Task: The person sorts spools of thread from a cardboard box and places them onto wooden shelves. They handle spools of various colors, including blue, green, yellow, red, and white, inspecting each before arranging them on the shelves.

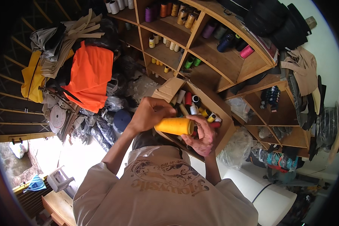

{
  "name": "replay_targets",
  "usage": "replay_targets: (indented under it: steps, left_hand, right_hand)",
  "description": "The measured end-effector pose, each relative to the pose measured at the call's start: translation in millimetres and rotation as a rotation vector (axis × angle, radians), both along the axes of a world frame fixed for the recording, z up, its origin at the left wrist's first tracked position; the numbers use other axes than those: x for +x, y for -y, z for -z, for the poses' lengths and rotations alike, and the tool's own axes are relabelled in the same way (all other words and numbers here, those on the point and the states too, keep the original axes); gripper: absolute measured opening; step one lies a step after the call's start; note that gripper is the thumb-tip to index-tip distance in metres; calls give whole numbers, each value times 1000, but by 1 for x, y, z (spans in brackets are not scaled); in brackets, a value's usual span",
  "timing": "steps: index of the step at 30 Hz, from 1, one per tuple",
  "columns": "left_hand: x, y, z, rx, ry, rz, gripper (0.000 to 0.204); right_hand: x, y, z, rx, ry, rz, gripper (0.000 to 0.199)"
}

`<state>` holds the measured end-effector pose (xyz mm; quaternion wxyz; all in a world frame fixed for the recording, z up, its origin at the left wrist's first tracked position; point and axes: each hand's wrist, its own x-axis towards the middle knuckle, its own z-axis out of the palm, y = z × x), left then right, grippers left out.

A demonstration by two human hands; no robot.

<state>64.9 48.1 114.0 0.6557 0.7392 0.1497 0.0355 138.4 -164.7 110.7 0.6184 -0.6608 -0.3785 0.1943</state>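
A large yellow spool of thread (173, 126) lies sideways between my two hands, above an open cardboard box (224, 109). The fingers of my right hand (202, 136) curve round its right end and grip it. At its left end is my left hand (150, 114), its fingers bent and pressed together near the spool's upper edge; whether a thread end is pinched there is too small to see. Beneath my hands, the box contains several spools, among them a red spool (188, 98) and a white spool (194, 109).
A wooden shelf (165, 32) with thread spools in its compartments rises beyond the box. Orange fabric (92, 73) and plastic-wrapped bundles (103, 130) are piled on the left. Clear plastic wrapping (237, 148) lies right of the box, near a large white roll (269, 201).
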Motion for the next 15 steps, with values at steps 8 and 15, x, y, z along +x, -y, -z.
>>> replay_targets:
  steps: [8,15]
  left_hand:
    - [4,-26,69,83,123,-140,26]
    - [1,-22,-11,-74,246,-11,38]
  right_hand:
    - [2,4,8,259,-404,-3,56]
    - [3,3,15,186,-302,25,53]
